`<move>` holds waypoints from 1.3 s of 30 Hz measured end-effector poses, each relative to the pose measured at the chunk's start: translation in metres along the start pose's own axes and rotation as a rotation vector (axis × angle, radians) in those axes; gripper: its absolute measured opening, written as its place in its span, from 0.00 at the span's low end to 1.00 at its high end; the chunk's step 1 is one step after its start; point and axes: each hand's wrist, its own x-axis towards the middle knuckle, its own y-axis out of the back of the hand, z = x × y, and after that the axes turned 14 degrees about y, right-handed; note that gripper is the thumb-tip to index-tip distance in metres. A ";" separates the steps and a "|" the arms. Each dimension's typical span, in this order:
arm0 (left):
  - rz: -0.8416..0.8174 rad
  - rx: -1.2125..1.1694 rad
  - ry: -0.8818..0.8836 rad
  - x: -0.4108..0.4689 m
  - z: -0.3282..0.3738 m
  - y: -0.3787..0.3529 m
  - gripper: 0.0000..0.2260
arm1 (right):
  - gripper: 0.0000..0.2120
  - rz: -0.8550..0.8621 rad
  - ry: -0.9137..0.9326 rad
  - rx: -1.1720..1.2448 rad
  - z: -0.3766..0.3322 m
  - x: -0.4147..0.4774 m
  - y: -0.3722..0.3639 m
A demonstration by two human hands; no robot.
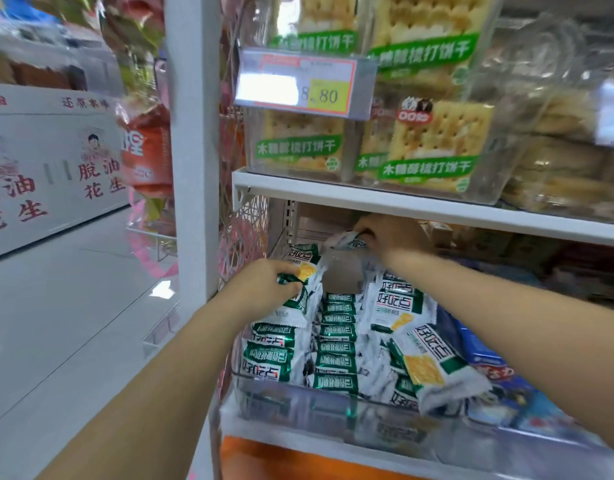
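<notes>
Left hand: the left hand [264, 285] is closed, thumb and fingers curled round the left packet [307, 271], above the left stack of the bin.
Right hand: the right hand [390, 240] pinches the rear packet [347, 242] by one end, at the back of the bin and just under the upper shelf [367, 202].
Step in hand: judged to be sorting green-and-white packets into the clear bin [298, 400].
Technique: grip each packet by a sealed end, since the biscuit inside probably cracks under pressure on the middle.
Placement: set packets on edge, in line with the centre row [336, 341], and fill the gap at the back first.
Clearance: keep the knuckles low, as the upper shelf sits close over the right hand.
Watch item: the loose packet [433, 368] lies tilted at the right of the bin and could slide out if nudged.
Surface: the bin stands on a white lower shelf, with blue packs [478, 348] just beside it on the right.
Above: the upper shelf carries cracker boxes [433, 147]; a price tag [298, 84] hangs in front of them.
Room: a shop aisle, with a white post [194, 168] left of the shelving, a pale floor [73, 306] and white cartons [49, 168] across the aisle.
</notes>
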 end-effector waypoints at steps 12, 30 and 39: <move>0.350 -0.027 -0.380 -0.120 0.037 0.001 0.18 | 0.07 0.298 0.434 0.135 -0.073 -0.118 0.061; -0.472 -0.846 0.106 -0.208 0.035 -0.098 0.17 | 0.09 0.342 -0.313 1.136 -0.066 -0.292 0.038; -0.566 -0.816 0.187 -0.208 0.034 -0.120 0.21 | 0.08 0.322 -0.390 1.184 -0.059 -0.305 0.022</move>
